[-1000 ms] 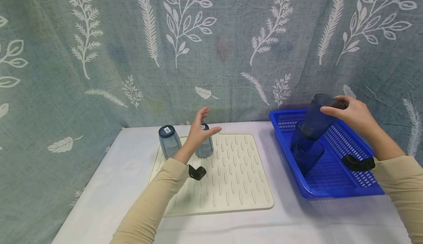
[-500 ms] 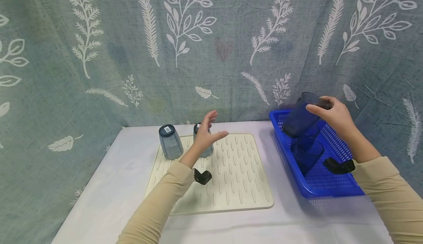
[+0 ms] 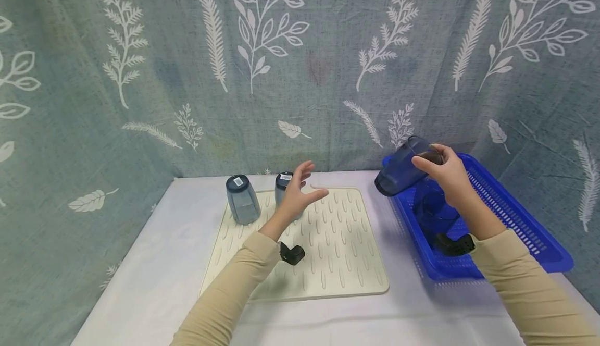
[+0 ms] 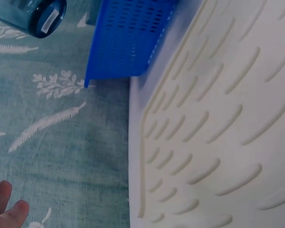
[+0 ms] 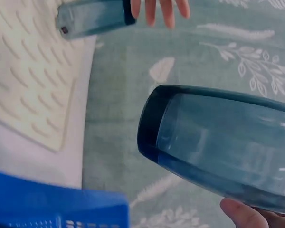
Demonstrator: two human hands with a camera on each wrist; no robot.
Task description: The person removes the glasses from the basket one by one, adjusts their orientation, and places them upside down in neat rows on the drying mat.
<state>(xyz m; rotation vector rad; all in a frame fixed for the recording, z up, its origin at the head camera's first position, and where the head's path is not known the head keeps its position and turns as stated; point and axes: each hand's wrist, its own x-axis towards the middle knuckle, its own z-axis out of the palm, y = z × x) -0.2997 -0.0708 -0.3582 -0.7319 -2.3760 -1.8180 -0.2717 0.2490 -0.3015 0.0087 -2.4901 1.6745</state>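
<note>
Your right hand [image 3: 442,171] grips a dark blue see-through cup [image 3: 402,167], fingers and thumb curled round it near the base end. The cup lies tipped nearly on its side in the air, its open mouth pointing left and slightly down, over the left front rim of the blue basket [image 3: 511,210], not touching it. From the right wrist view the cup [image 5: 218,142] shows smooth, tinted walls and a thicker, darker band at one end; a fingertip [image 5: 242,214] sits under it.

Another dark blue cup [image 3: 438,213] stands inside the basket, just below your right hand.

Your left hand [image 3: 300,192] hovers above the back edge of the cream ribbed mat [image 3: 328,252], fingers spread and relaxed, holding nothing. Just behind it an upside-down grey-blue cup [image 3: 283,187] stands on the mat, with a sticker on its base; whether your hand touches it, you cannot tell. A second upside-down cup [image 3: 241,200] stands to its left, at the mat's corner. Mat and basket rest on the white table [image 3: 154,268].
</note>
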